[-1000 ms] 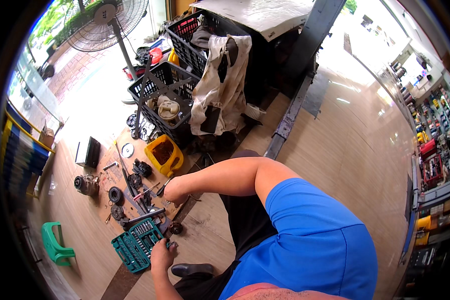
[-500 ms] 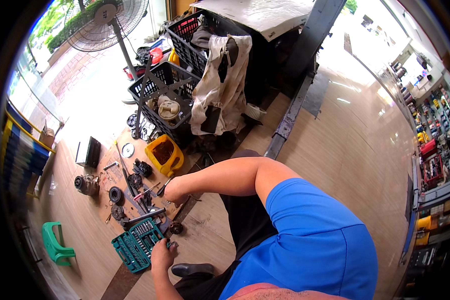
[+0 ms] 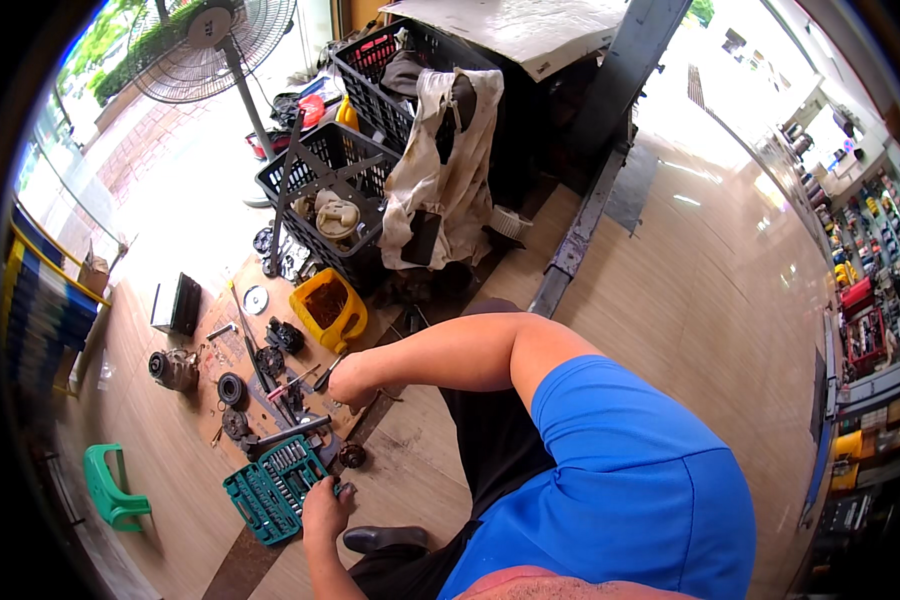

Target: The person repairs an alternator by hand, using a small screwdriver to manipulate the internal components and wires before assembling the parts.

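My left hand point(image 3: 325, 508) is closed at the near right edge of a teal socket set case point(image 3: 262, 516), which lies open with rows of sockets inside. Its fingertips are partly hidden. Farther up, my right hand point(image 3: 348, 382) is closed around a dark slender tool point(image 3: 323, 376), whose exact kind I cannot make out. Just left of that hand lies a screwdriver point(image 3: 282, 390) with a red and clear handle. A small dark round part point(image 3: 352, 456) sits between my two hands. A long dark bar point(image 3: 300, 430) rests above the case.
Greasy parts cover a cardboard sheet point(image 3: 220, 330), including a black pulley point(image 3: 232, 389). A cut yellow jug point(image 3: 322, 310) stands beyond my right hand, before black crates point(image 3: 320, 235). At left are a metal compressor-like unit point(image 3: 174, 369), a black box point(image 3: 177, 304) and a green stool point(image 3: 116, 488).
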Motion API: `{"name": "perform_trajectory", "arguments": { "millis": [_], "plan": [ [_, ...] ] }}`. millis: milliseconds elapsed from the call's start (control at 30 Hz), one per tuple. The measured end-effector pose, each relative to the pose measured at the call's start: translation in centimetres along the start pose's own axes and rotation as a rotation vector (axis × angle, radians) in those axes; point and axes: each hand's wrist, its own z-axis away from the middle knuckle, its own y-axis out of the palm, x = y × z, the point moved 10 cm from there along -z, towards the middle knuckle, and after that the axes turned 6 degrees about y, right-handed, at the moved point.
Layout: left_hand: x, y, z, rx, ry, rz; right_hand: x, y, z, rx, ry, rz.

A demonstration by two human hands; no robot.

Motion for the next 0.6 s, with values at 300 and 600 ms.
{"name": "perform_trajectory", "arguments": {
  "millis": [300, 600],
  "plan": [
    [-0.10, -0.01, -0.01, 0.005, 0.000, 0.009, -0.14, 0.15, -0.08, -0.009, -0.001, 0.000],
    [-0.31, -0.16, 0.12, 0.006, -0.002, -0.009, -0.05, 0.17, -0.04, -0.003, 0.000, 0.003]
  ]
}}
